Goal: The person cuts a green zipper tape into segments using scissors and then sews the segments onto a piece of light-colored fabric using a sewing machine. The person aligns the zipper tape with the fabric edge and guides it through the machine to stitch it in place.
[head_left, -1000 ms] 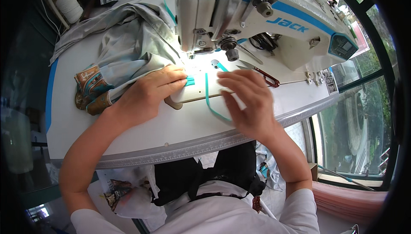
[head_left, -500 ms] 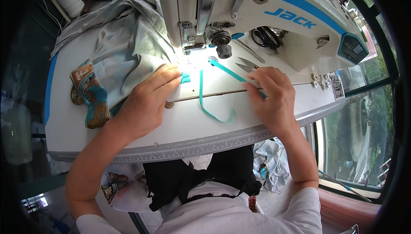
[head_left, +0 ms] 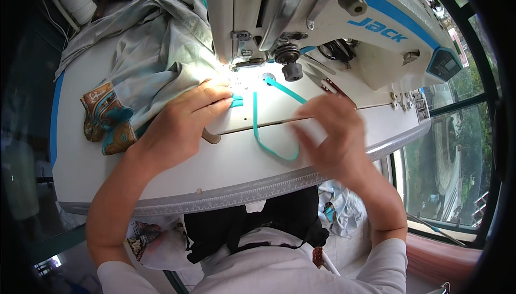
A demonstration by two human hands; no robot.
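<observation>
My left hand (head_left: 185, 122) is closed on the pale grey-green fabric (head_left: 161, 52), its fingertips just in front of the lit needle area of the sewing machine (head_left: 371, 52). A short piece of turquoise binding (head_left: 236, 100) pokes out beyond those fingertips. My right hand (head_left: 336, 135) hovers over the right part of the table, blurred, thumb and forefinger apart. A narrow turquoise strip (head_left: 287, 91) runs from a round hole in the machine bed and passes behind the right fingers. Another stretch of turquoise strip (head_left: 256, 122) curls toward the table's front edge.
Thread snips (head_left: 336, 89) lie on the bed behind my right hand, near black-handled scissors (head_left: 338, 51). Bobbins (head_left: 403, 100) stand at the right. A ruler tape (head_left: 215, 198) follows the table's front edge. Patterned cloth (head_left: 107, 114) lies left; a white thread cone (head_left: 79, 3) stands back left.
The right hand has shifted slightly left and nearer, its thumb and forefinger spreading. The snips, partly covered before, show more fully. The left hand stays on the fabric; the whole view has shifted slightly.
</observation>
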